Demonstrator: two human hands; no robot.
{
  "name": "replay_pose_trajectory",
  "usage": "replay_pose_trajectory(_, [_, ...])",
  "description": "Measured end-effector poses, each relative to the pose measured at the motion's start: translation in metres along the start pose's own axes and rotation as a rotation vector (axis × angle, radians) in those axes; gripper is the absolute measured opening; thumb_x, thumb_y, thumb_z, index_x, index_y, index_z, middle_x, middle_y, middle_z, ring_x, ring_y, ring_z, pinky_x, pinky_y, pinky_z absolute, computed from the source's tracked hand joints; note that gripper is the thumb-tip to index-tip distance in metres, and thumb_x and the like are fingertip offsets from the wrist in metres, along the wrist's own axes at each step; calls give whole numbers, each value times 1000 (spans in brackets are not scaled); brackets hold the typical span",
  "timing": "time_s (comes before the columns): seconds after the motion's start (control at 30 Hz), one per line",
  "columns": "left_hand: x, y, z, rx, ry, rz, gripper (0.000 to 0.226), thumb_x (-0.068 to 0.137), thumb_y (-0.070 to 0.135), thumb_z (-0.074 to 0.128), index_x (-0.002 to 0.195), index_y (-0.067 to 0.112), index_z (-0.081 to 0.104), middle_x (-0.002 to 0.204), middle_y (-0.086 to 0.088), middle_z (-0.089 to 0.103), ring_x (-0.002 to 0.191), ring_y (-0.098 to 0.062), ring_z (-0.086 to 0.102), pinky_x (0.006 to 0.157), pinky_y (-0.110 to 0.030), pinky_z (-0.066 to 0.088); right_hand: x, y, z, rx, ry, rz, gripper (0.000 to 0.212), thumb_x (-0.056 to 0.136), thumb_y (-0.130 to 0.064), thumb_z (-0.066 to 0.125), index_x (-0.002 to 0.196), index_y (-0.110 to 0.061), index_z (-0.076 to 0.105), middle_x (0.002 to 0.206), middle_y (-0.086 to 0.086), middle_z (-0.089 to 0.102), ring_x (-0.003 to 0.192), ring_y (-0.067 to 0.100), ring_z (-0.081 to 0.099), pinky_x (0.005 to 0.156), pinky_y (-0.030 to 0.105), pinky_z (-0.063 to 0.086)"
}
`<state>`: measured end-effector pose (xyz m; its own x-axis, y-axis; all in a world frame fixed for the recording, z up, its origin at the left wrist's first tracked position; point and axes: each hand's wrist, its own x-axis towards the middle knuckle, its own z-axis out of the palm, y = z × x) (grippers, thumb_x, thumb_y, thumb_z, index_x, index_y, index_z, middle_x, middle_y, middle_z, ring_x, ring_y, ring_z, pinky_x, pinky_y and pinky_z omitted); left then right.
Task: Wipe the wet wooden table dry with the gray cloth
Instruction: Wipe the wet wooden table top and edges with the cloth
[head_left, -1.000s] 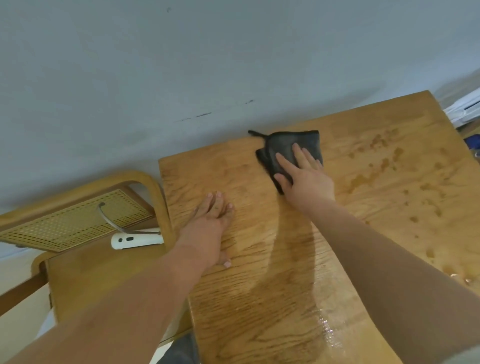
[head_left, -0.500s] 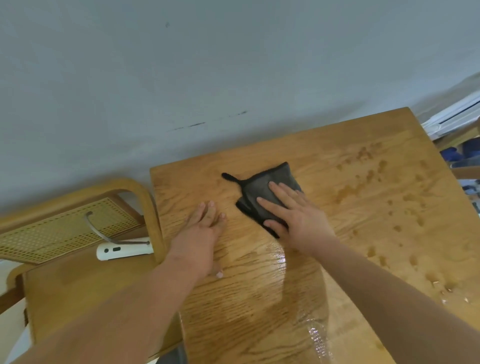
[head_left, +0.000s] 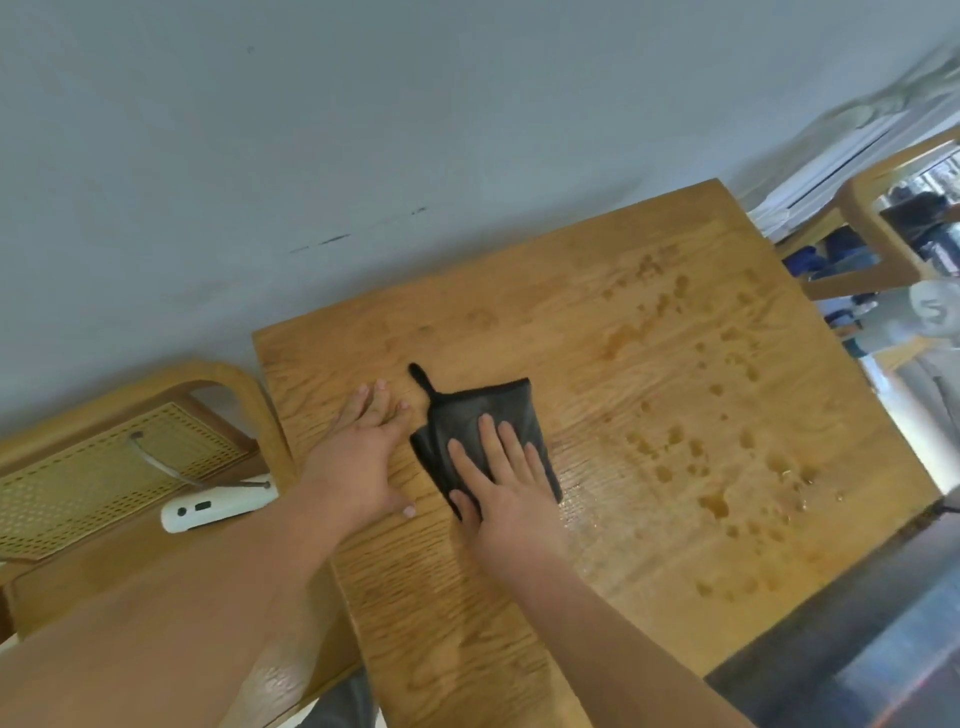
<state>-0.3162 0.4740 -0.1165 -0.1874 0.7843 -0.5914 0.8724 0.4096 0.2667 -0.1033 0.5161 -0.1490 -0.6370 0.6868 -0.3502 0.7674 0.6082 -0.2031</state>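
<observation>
A folded dark gray cloth (head_left: 470, 410) with a small loop lies on the wooden table (head_left: 597, 332), left of centre. My right hand (head_left: 501, 480) presses flat on the cloth with straight fingers. Just left of the cloth, my left hand (head_left: 363, 452) rests flat on the bare wood, fingers straight. Water drops and puddles (head_left: 691, 447) cover the right half of the table. A wet sheen runs along the wood right of the cloth.
A wooden chair with a cane back (head_left: 109, 457) stands at the table's left edge, with a white device (head_left: 213, 506) on its seat. Another wooden chair (head_left: 872, 228) stands at the far right. A grey wall runs behind the table.
My right hand has drawn the cloth from the table's far edge toward me and to the left, beside my left hand. The left hand has stayed flat on the wood.
</observation>
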Motion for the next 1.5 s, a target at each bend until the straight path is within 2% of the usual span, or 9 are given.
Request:
replay_pose_trajectory(0.1, [-6, 0, -5, 48, -48, 12, 133, 71, 64, 82, 163, 28, -8, 166, -2, -28, 154, -23, -22, 129, -45, 8, -64, -20, 23, 17, -12, 62, 57, 105, -48, 35, 160, -36, 28, 172, 4, 7, 158, 28, 8, 126, 50, 18])
replay_pose_trajectory(0.3, [-44, 43, 9, 50, 47, 82, 92, 95, 20, 63, 164, 18, 1, 168, -8, -23, 156, -29, -15, 127, -49, 15, -129, 39, 15, -79, -187, -17, 63, 108, -53, 31, 160, -49, -4, 168, -8, -25, 156, 18, -21, 129, 45, 1])
replay_pose_trajectory(0.53, [-131, 121, 91, -64, 19, 292, 75, 104, 30, 52, 164, 19, 9, 171, -3, -16, 156, -19, -16, 129, -37, 5, -150, 59, 14, 64, -108, 201, 65, 107, -48, 39, 162, -45, 2, 165, -7, -25, 156, 18, -19, 129, 44, 3])
replay_pose_trajectory(0.73, [-167, 173, 152, -10, -30, 191, 91, 97, 51, 47, 163, 19, -6, 164, -3, -30, 156, -25, -20, 129, -41, 3, -215, 79, 35, 370, -133, -111, 66, 87, -32, 56, 151, -44, 46, 168, -12, 10, 157, 11, 2, 128, 36, 6])
replay_pose_trajectory(0.87, [-154, 218, 169, 88, 17, 25, 102, 88, 78, 38, 161, 29, -15, 163, -27, -25, 153, -47, -17, 124, -57, 15, -234, 133, -1, 827, -173, 181, 40, 89, -17, 68, 127, -29, 71, 139, -26, 48, 142, 7, 44, 118, 25, 33])
replay_pose_trajectory(0.97, [-141, 256, 180, 177, 25, -89, 98, 98, 65, 44, 162, 19, -14, 158, -41, -20, 148, -59, -15, 121, -64, 18, -251, 166, -23, 616, -70, 275, 39, 97, -25, 60, 135, -31, 65, 135, -20, 59, 128, 7, 55, 105, 22, 42])
replay_pose_trajectory(1.1, [-148, 258, 198, 244, 70, 13, 88, 102, 60, 36, 162, 19, -13, 158, -38, -27, 148, -54, -24, 124, -60, 11, -268, 178, -28, 500, -171, 165, 47, 101, -29, 56, 148, -30, 49, 152, -13, 50, 137, 12, 49, 108, 29, 42])
replay_pose_trajectory(1.3, [-152, 196, 170, 291, 55, 26, 87, 86, 62, 45, 161, 45, 4, 168, -16, -22, 155, -36, -18, 126, -54, 1, -274, 170, 0, 296, -348, 80, 57, 100, -34, 53, 154, -32, 33, 172, -14, 3, 157, 7, 5, 111, 36, 44])
replay_pose_trajectory(1.5, [-164, 228, 184, 91, 176, -229, 84, 84, 56, 49, 160, 38, 18, 155, -14, 15, 129, -35, 25, 99, -41, 47, -259, 182, -10, 458, -370, 196, 51, 98, -43, 56, 149, -35, 50, 162, -21, 33, 149, 5, 33, 113, 29, 39])
